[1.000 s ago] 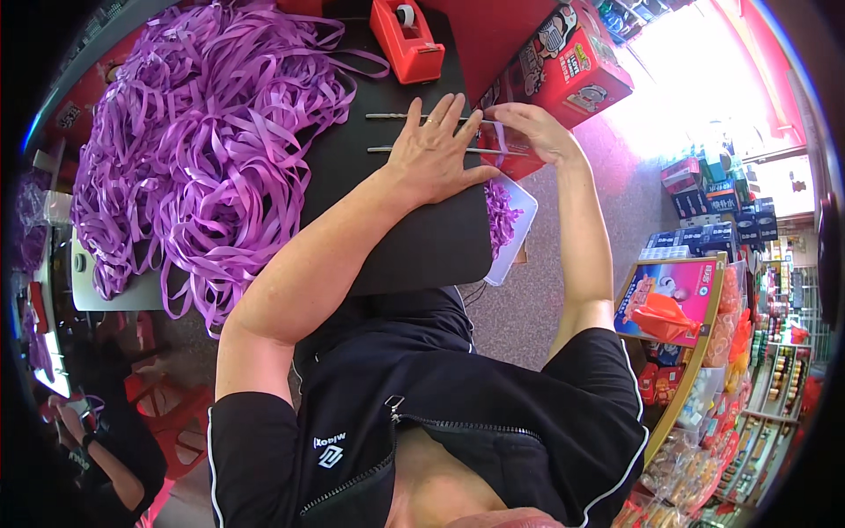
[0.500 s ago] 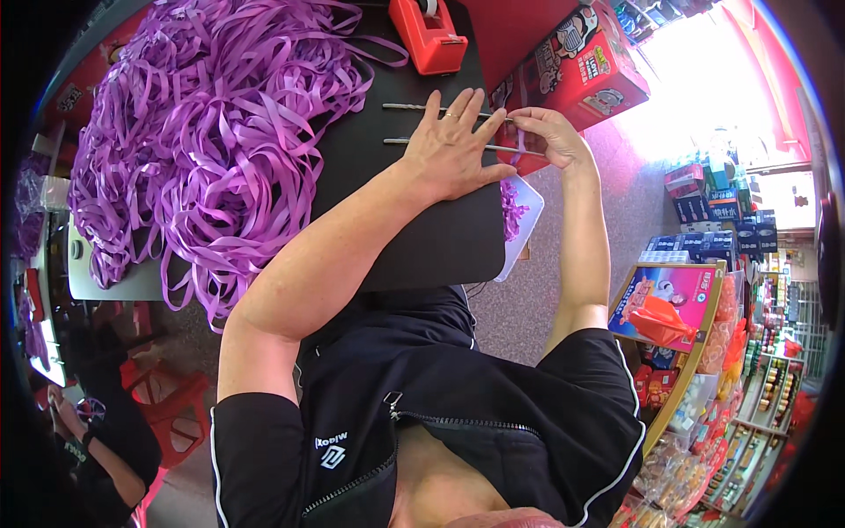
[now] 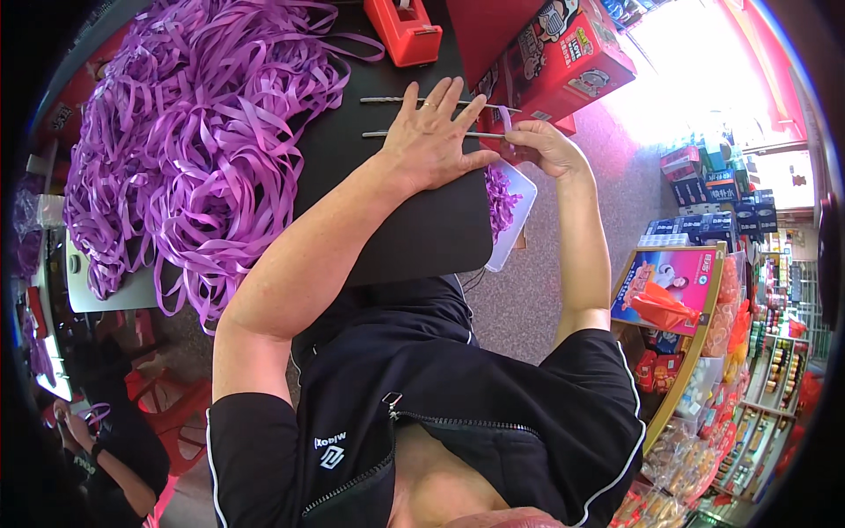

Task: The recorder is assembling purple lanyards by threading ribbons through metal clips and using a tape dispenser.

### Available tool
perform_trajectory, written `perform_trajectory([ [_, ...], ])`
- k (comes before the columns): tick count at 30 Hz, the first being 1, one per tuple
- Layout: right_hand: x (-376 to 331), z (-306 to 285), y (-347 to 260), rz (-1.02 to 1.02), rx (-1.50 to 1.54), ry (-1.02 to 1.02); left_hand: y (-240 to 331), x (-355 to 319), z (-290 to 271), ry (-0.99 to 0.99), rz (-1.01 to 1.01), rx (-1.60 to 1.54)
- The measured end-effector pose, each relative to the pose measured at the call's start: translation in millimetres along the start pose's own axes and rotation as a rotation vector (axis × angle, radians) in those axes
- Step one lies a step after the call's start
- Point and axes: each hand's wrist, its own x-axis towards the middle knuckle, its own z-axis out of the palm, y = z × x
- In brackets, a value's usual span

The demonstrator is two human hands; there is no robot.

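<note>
Two thin metal rods lie across the black tabletop, their right ends sticking out past its edge. The far one is a twisted rod like a drill bit; the near one is a smooth rod. My left hand rests flat over both, fingers spread. Off the table's right edge, my right hand pinches a strip of purple ribbon by the near rod's end. This strip passes over the far rod; how it runs under my fingers is hidden.
A big heap of purple ribbon covers the table's left. A red tape dispenser stands at the back, beside a red box. Below the right edge sits a white tub with ribbon pieces. Another person sits lower left.
My right hand has come nearer, from the far rod's end to the near rod's, with the ribbon now over the far rod. My left hand stays on the rods. The view has shifted slightly.
</note>
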Motion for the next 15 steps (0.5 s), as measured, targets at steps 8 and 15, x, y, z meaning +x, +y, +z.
perform_trajectory([
  [8,2.8,10.0,-21.4,-0.176,-0.093,0.157,0.4,-0.6,0.7,0.004,-0.002,0.012],
  [15,15.6,-1.6,-23.0,-0.085,-0.001,0.128,3.1,1.5,0.7,0.007,0.006,0.002],
])
